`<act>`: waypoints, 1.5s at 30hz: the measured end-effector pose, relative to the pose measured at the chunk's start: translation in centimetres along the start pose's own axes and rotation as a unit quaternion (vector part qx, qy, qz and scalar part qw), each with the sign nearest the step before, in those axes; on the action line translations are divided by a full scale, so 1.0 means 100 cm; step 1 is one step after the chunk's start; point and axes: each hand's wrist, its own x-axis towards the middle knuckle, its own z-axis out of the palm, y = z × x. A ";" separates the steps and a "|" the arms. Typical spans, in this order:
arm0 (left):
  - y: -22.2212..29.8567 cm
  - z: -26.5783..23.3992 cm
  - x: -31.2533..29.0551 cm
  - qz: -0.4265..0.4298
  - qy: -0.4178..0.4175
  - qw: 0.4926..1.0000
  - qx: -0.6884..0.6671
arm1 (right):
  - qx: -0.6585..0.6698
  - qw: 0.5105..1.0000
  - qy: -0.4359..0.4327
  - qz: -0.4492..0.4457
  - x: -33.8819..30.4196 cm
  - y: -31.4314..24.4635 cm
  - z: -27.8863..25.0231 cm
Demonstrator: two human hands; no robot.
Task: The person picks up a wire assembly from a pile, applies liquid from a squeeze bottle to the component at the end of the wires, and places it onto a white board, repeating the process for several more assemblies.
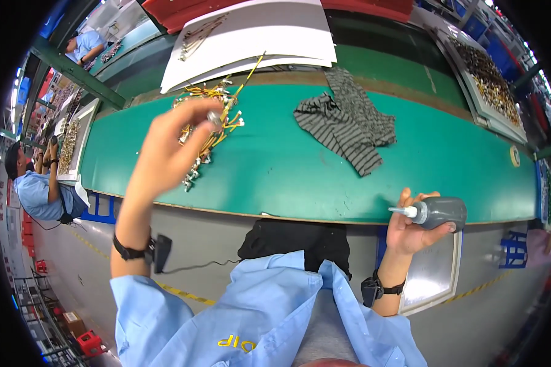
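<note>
My left hand (167, 150) is raised over the left part of the green bench, thumb and forefinger pinched on a small silvery piece (214, 119) whose kind I cannot make out. Behind and below those fingers lies a bundle of yellow wires with white connectors (211, 144), partly hidden by the hand. At the bench's front edge, my right hand (404, 229) is wrapped round a dark squeeze bottle (445, 212). The bottle lies nearly level, its white nozzle pointing left. Between the hands, farther back, a grey-and-black striped cloth (349, 119) rests crumpled on the bench.
White sheets (251, 37) lie at the back, with more wires on them. A tray of small parts (487, 79) stands at the far right, near a tape roll (515, 156). A co-worker in blue (43, 192) is at the left. Blue stools (513, 249) stand below the bench.
</note>
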 end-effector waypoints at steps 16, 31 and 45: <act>-0.237 -0.112 0.134 0.030 0.004 0.973 0.227 | -0.041 0.999 0.011 0.002 0.036 0.025 0.009; -0.250 -0.111 0.118 0.000 0.072 0.949 0.306 | -0.066 0.996 0.056 0.022 0.032 0.031 0.012; -0.082 -0.038 -0.018 0.064 -0.040 0.935 0.345 | 0.039 0.994 -0.012 0.105 0.028 0.037 0.035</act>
